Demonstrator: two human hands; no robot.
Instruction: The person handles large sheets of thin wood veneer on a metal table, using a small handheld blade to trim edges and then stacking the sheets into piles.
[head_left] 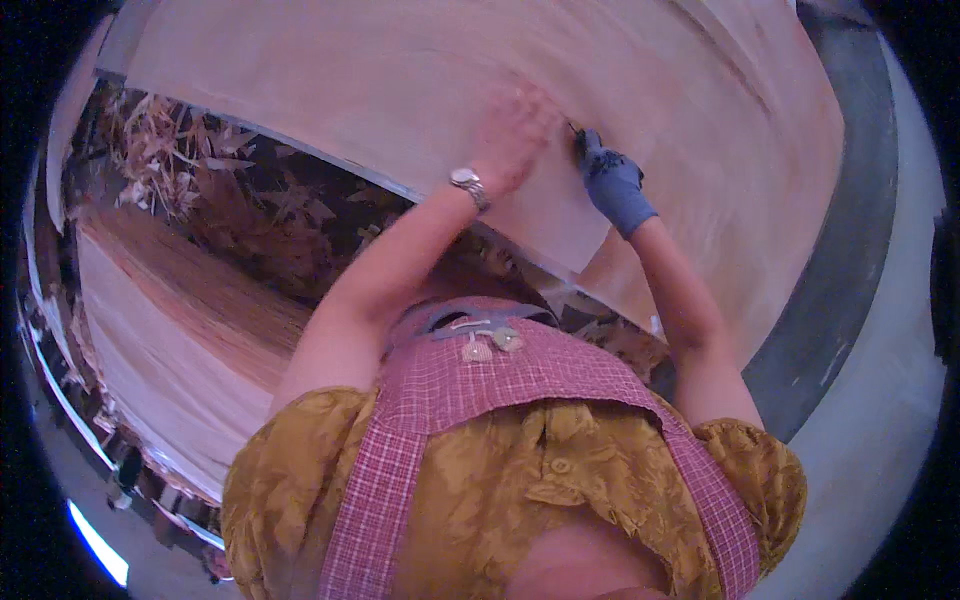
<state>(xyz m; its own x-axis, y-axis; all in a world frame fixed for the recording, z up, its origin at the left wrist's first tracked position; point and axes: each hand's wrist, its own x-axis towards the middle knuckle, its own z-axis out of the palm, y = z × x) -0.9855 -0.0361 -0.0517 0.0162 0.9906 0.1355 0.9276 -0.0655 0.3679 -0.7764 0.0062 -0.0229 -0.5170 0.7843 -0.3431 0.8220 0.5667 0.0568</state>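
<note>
A broad sheet of pale wood veneer lies on the work surface under both hands. My left hand, bare and with a metal watch at the wrist, presses flat on it with fingers stretched out; its fingertips are slightly blurred. Just to its right, my right hand in a blue-grey work glove is closed around a small dark knife. The thin tip of that knife points up and left, at the veneer beside my left fingers. Most of the handle is hidden by the glove.
Torn veneer scraps fill the gap beyond the near edge at left. A stack of veneer sheets stands at lower left. A metal strip runs along the near edge. A dark grey band curves along the right side.
</note>
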